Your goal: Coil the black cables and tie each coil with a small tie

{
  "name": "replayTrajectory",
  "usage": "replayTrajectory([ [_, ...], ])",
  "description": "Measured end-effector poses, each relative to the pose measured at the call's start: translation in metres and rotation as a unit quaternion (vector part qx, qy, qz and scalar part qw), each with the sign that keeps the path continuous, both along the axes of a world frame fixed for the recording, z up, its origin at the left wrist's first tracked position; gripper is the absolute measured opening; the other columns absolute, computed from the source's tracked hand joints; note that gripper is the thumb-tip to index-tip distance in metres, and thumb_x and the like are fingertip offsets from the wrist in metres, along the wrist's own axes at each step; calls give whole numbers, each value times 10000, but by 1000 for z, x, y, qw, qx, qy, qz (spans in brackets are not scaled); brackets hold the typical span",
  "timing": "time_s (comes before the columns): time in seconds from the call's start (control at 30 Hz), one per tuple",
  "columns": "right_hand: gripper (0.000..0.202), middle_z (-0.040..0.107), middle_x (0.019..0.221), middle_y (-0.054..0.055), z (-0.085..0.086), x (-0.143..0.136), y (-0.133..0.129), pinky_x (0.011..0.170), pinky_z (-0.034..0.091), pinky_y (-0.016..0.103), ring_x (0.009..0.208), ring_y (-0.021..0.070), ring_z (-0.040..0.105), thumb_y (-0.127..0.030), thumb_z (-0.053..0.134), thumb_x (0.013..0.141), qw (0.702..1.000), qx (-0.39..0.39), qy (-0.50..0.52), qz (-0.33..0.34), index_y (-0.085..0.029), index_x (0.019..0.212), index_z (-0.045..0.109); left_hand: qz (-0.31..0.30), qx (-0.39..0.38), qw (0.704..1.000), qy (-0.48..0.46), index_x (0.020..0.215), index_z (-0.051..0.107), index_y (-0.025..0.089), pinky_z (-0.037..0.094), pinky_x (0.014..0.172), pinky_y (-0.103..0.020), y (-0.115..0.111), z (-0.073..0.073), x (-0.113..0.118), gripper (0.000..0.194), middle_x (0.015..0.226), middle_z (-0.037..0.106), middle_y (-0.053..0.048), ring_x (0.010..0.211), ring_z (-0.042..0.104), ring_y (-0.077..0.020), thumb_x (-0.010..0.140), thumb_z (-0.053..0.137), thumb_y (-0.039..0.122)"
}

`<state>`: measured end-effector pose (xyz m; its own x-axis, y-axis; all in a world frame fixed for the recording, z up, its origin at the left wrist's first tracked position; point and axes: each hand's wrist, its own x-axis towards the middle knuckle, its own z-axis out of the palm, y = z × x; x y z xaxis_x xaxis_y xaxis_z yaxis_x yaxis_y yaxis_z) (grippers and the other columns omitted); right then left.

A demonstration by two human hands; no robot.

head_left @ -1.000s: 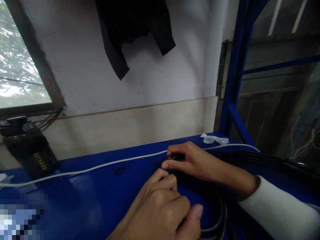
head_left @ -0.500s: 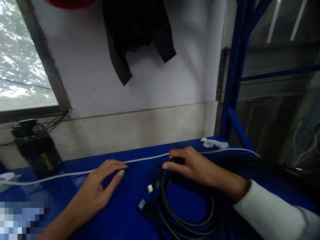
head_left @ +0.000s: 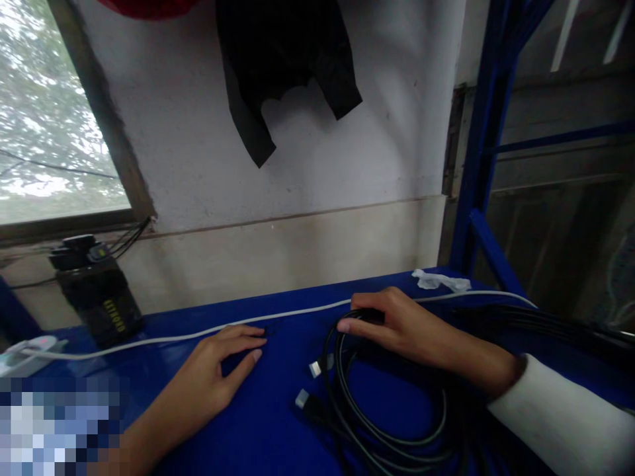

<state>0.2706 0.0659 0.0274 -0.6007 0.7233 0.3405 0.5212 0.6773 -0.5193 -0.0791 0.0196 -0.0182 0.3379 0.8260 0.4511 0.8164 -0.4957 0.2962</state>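
Note:
My right hand [head_left: 397,327] is closed around the top of a coiled black cable [head_left: 377,430], thumb in front. Two plugs with metal ends belong to the black cables: one plug [head_left: 316,367] lies at the coil's left side, and another plug [head_left: 303,399] sits just below it. Left of the coil, my left hand [head_left: 215,367] is low over the blue table [head_left: 258,423], its fingers stretched out and parted from the thumb. Faint thin dark marks near its fingertips are too small to make out.
A white cord [head_left: 297,312] runs along the table's back from a white power strip [head_left: 30,354]. At the left stands a black bottle [head_left: 96,291]. Crumpled white plastic [head_left: 441,281] lies at the back right, near more black cables [head_left: 540,327] and a blue metal frame [head_left: 481,165].
The view has turned slightly left, so everything sits further right. My left hand's fingers have spread and lowered a little. My right hand keeps its hold on the coiled cable.

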Motion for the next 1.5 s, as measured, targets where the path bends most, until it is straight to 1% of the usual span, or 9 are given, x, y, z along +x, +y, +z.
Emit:
replayTrajectory([
  [0.1, 516, 635, 712, -23, 0, 0, -1, 574, 340, 262, 611, 110, 524, -670, 594, 989, 1000, 0, 0, -2, -180, 848, 681, -9, 7, 1000, -7, 1131, 828, 280, 594, 1055, -490, 4, -1, -3, 254, 1212, 809, -62, 1144, 756, -281, 1008, 619, 355],
  [0.23, 526, 607, 696, -25, -2, 1, -1, 560, 329, 257, 610, 106, 489, -674, 601, 982, 1000, -9, -1, -6, -177, 824, 662, -40, 12, 999, -15, 1059, 819, 275, 610, 975, -427, 4, 3, -3, 201, 1117, 812, -48, 1062, 761, -250, 1005, 628, 306],
  [0.33, 555, 604, 690, -22, -3, 1, -1, 554, 320, 258, 609, 107, 487, -701, 586, 976, 1000, -9, -2, -9, -174, 814, 652, -41, 7, 999, -18, 1035, 814, 268, 602, 952, -420, 2, 6, -1, 172, 1085, 808, -47, 1027, 759, -247, 991, 652, 305],
  [0.57, 575, 609, 691, -21, -1, 1, 0, 557, 329, 263, 605, 108, 503, -726, 575, 969, 1000, -2, -8, -17, -177, 818, 655, -29, 4, 999, -20, 1034, 817, 282, 565, 1000, -461, 1, 7, 1, 161, 1074, 810, -46, 1028, 757, -272, 954, 720, 383],
  [0.73, 576, 639, 715, -16, 0, 1, -1, 562, 338, 268, 614, 114, 530, -734, 563, 970, 1000, 1, -14, -15, -182, 854, 679, -40, 4, 999, -18, 1015, 808, 281, 578, 942, -425, 1, 8, 2, 146, 1039, 812, -35, 993, 760, -254, 966, 687, 346],
  [0.93, 587, 650, 713, -12, -1, 1, 0, 561, 342, 276, 611, 117, 541, -742, 554, 970, 1000, 7, -22, -18, -181, 868, 693, -34, 8, 999, -17, 1008, 794, 286, 572, 949, -426, -3, 10, 6, 137, 1024, 813, -19, 973, 762, -245, 969, 677, 347],
  [1.1, 593, 642, 710, -11, -1, 3, 1, 540, 329, 276, 605, 121, 530, -765, 664, 880, 1000, -4, -23, -18, -173, 873, 700, -32, 9, 999, -17, 994, 787, 281, 577, 915, -418, -2, 11, 7, 132, 1015, 809, -20, 972, 754, -251, 959, 681, 351],
  [1.2, 601, 642, 717, -14, 0, 5, 1, 538, 341, 272, 613, 125, 544, -774, 714, 829, 1000, -13, -23, -16, -175, 882, 705, -30, 0, 999, -17, 998, 786, 288, 559, 947, -433, -2, 10, 8, 137, 1011, 807, -18, 970, 750, -247, 968, 664, 343],
  [1.5, 604, 664, 741, -6, -2, 5, 3, 556, 362, 273, 632, 138, 571, -772, 728, 817, 1000, -13, -20, -8, -176, 916, 722, -30, -20, 999, -28, 997, 766, 278, 533, 949, -410, -5, 10, 9, 149, 1011, 781, -26, 991, 719, -242, 992, 638, 354],
])
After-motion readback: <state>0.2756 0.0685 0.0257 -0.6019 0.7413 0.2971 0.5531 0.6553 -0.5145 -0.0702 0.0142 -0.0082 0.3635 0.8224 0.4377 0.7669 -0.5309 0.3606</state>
